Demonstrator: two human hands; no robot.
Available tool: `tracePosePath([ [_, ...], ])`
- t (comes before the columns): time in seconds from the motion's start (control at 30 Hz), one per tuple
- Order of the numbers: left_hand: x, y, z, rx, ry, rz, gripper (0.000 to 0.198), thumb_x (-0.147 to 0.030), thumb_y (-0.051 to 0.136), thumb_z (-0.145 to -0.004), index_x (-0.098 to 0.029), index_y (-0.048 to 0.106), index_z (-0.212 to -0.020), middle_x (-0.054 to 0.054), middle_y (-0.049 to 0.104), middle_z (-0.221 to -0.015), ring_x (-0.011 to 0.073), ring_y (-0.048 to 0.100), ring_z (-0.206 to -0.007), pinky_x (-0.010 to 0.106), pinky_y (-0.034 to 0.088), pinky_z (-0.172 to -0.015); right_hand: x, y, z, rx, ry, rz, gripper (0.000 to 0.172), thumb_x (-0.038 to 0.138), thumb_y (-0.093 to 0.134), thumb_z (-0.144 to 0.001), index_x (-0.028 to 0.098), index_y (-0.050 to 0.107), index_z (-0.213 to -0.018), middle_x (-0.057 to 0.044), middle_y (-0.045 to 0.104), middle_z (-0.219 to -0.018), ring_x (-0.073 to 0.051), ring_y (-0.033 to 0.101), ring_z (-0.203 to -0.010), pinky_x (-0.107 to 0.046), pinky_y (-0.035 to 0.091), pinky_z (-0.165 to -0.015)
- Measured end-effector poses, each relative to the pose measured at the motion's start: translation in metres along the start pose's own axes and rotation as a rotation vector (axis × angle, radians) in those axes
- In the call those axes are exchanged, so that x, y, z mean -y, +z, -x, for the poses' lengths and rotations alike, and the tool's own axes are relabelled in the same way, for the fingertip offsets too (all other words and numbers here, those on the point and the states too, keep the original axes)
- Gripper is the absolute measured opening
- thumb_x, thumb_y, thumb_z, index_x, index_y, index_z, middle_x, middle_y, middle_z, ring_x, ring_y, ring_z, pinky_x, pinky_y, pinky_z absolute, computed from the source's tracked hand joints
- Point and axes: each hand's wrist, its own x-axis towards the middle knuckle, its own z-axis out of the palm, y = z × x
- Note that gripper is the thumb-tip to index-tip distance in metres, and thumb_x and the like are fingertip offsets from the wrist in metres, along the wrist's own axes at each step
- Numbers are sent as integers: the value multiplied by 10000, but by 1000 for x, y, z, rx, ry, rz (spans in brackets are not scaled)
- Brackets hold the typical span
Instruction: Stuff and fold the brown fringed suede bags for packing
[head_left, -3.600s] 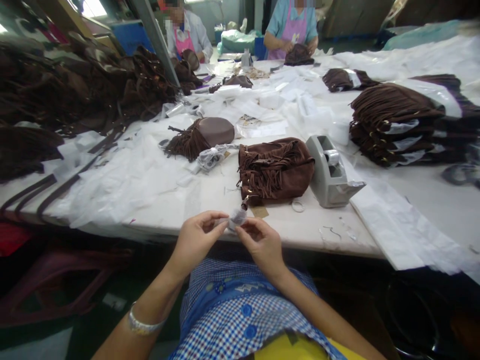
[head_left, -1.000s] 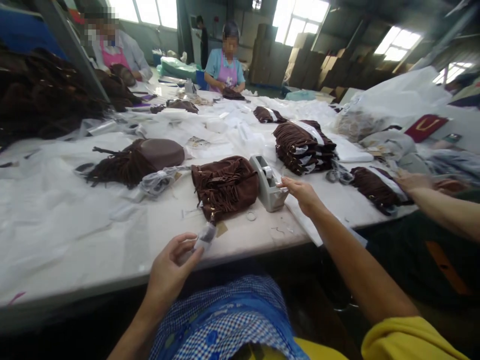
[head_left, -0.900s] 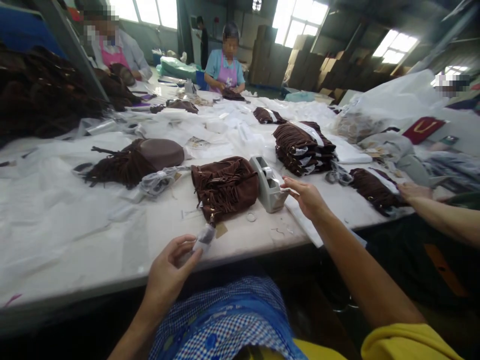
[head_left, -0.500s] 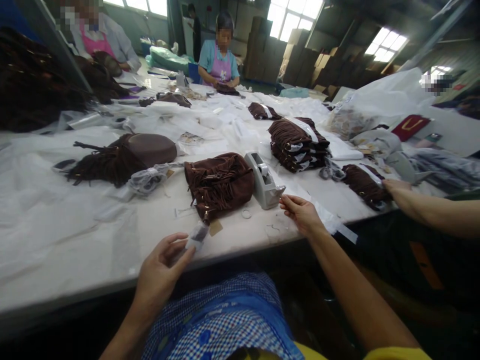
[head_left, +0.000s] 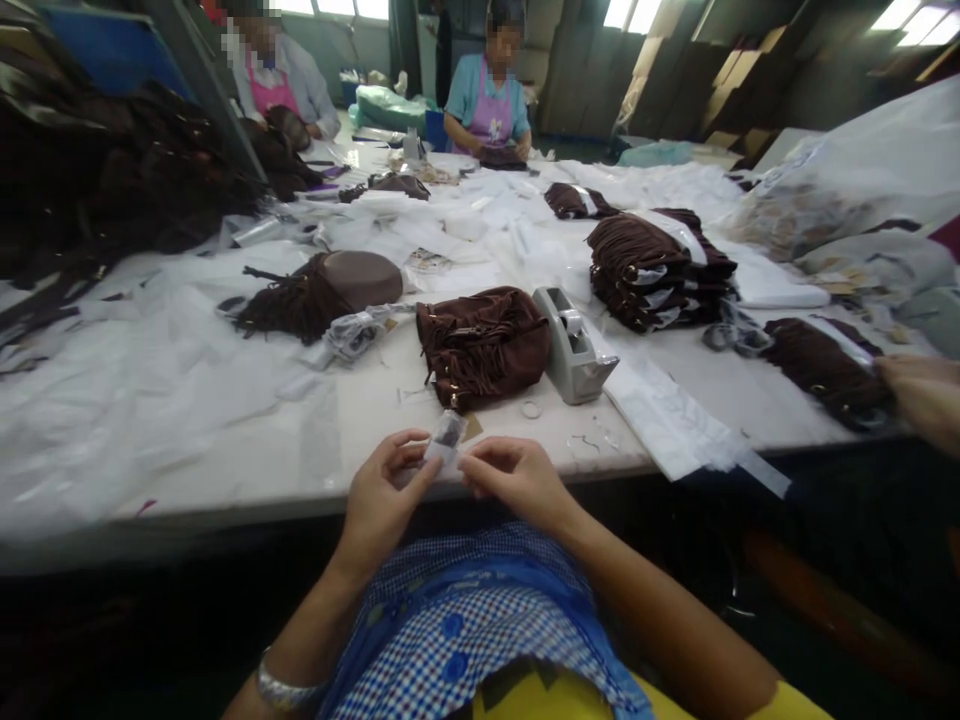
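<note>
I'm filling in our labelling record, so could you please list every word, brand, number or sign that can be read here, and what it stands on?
No text can be read in this picture.
Wrapped piece in the left hand: no lettering visible.
Tan card beside it: no lettering visible.
Tape dispenser: no lettering visible.
Purple apron: pale motif, too blurred to read.
</note>
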Motion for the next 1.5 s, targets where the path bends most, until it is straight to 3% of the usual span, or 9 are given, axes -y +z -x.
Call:
tracePosePath([
  [0.1, -2, 0, 2, -8, 26, -14, 435, -383, 762, -777, -187, 587, -1125, 66, 746, -978, 203, 704, -919, 325, 534, -859, -8, 12, -12, -39, -47, 116, 324, 458, 706, -814, 143, 715, -741, -16, 672, -632, -106, 573, -530, -218, 448, -537],
  [0.27, -3, -4, 4, 4, -13, 18, 438, -375, 775, -764, -185, 585, -1110, 64, 758, -955, 209, 714, -900, 315, 548, -817, -13, 7, -18, -36, -79, 258, 324, 437, 688, -835, 153, 712, -680, -4, 655, -578, -108, 563, -507, -211, 417, -512],
  [0.47, -4, -6, 4, 69, -79, 126, 481, -370, 770, -768, -178, 547, -1148, 87, 768, -995, 230, 725, -908, 348, 542, -854, -16, -2, -18, 129, -64, 121, 191, 347, 648, -867, 185, 747, -845, -4, 716, -735, -157, 666, -682, -265, 517, -698],
  [0.63, -2, -6, 3, 81, -118, 164, 475, -368, 778, -762, -180, 559, -1139, 86, 769, -1010, 224, 726, -920, 336, 541, -857, -17, 6, -14, 31, -111, 142, 158, 293, 621, -880, 203, 751, -875, -3, 716, -731, -169, 681, -720, -290, 529, -758],
  [0.73, -1, -5, 4, 71, -127, 144, 451, -365, 778, -765, -179, 577, -1123, 83, 771, -1001, 225, 727, -929, 324, 552, -838, -21, 14, -14, -26, -67, 106, 150, 263, 601, -872, 198, 711, -793, 3, 698, -678, -163, 683, -659, -277, 543, -693],
  [0.9, -4, 0, 8, 81, -133, 85, 447, -379, 779, -758, -167, 606, -1111, 96, 768, -1018, 252, 721, -974, 350, 570, -856, -34, 18, -19, -50, 28, 43, 105, 183, 574, -823, 213, 598, -922, 40, 678, -614, -162, 667, -513, -244, 522, -512],
  [1.13, -7, 1, 8, 40, -101, 31, 448, -412, 773, -752, -170, 609, -1090, 96, 772, -985, 258, 725, -953, 362, 571, -842, -30, 15, -19, -56, -29, 110, 90, 185, 567, -841, 212, 586, -925, 41, 661, -622, -121, 621, -473, -210, 474, -498],
  [1.33, -7, -4, 10, 5, -102, -71, 456, -456, 757, -750, -176, 609, -1078, 100, 771, -973, 263, 726, -942, 356, 560, -822, -21, 14, -6, -29, 89, -240, 655, 399, 662, -854, 209, 380, -1413, 54, 644, -630, -100, 533, -465, -190, 404, -448],
  [1.5, -10, -8, 8, -31, -114, -78, 448, -478, 768, -725, -177, 605, -1014, 87, 776, -901, 251, 735, -868, 332, 549, -778, -20, 30, -1, -20, 146, -548, 811, 365, 779, -760, 246, 349, -1437, -18, 688, -934, -60, 551, -539, -160, 369, -453],
])
